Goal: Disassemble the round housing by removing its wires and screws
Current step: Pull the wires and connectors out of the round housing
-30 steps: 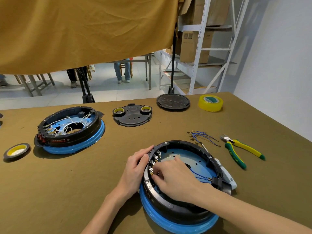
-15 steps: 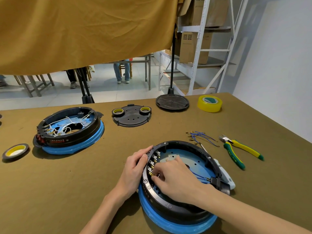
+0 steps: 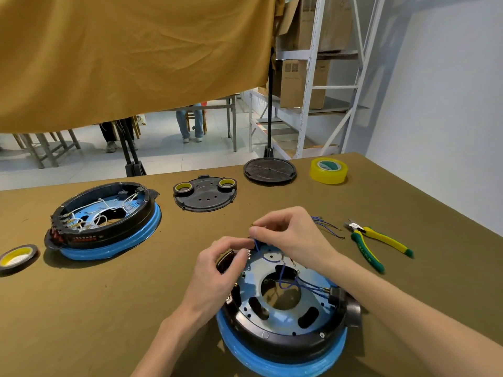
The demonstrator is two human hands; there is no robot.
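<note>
Right now our housing [image 3: 283, 319] sits at the near edge of the counter [image 3: 136, 289], open side up on its blue ring, so the wiring inside is within reach. We pinch a blue wire [image 3: 257, 247] between the fingers of the right hand [image 3: 285, 232], lifted just above the far rim, its metal terminal poking out by the fingertips; pulled up like that, it should come away from the terminal row. Our left hand [image 3: 217, 270] curls over the left rim, fingers [image 3: 239, 244] closed near the same wire, seemingly to steady the housing against the pull. More blue wires [image 3: 304, 285] loop across the plate to a black connector [image 3: 333, 295] at the right, not yet detached, and screws along the rim look to be in place.

Farther out, freed wires [image 3: 326, 227] lie beyond the right hand, with cutters [image 3: 375, 243] just beside them. A second housing [image 3: 106, 221] with white wires sits at far left, a tape roll [image 3: 17, 257] nearer us, a cover plate [image 3: 205, 195], a disc [image 3: 269, 170] and yellow tape [image 3: 328, 170] behind. Nothing blocks the lift except our own hands crowding the terminals.
</note>
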